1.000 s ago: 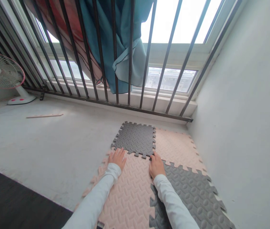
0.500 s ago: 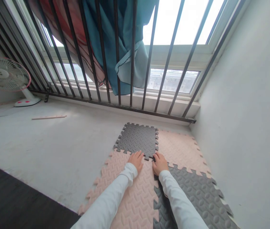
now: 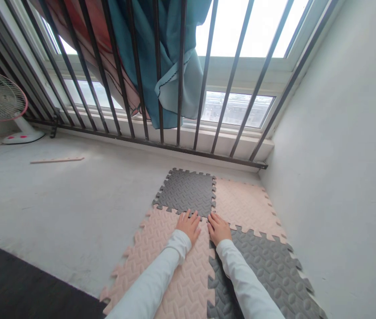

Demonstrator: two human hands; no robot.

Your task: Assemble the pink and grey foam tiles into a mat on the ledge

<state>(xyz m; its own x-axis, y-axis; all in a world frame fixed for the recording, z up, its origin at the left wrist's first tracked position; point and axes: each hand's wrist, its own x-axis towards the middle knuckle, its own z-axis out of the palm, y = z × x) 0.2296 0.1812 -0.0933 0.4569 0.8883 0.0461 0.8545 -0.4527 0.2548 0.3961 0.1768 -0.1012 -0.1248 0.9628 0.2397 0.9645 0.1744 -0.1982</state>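
Note:
My left hand [image 3: 189, 226] lies flat with its fingers apart on the upper edge of a pink foam tile [image 3: 171, 266], its fingertips at the seam with a grey foam tile [image 3: 188, 190]. My right hand [image 3: 219, 228] rests palm down close beside it, fingers stretched over the corner where the tiles meet. To the upper right, another pink tile [image 3: 244, 204] joins the grey one along toothed edges. Below my right hand lies a larger-patterned grey tile [image 3: 271, 266]. A dark gap shows beneath my right wrist.
Black metal railing [image 3: 148, 142] runs along the window, with a teal and pink curtain [image 3: 171, 57] behind it. A white wall [image 3: 341, 177] stands at the right. A fan [image 3: 25, 133] and a thin pink strip [image 3: 56, 160] are on the floor at the left.
The view has shifted slightly to the right. The fingers of my left hand are more spread, and those of my right hand have straightened at the tile corner.

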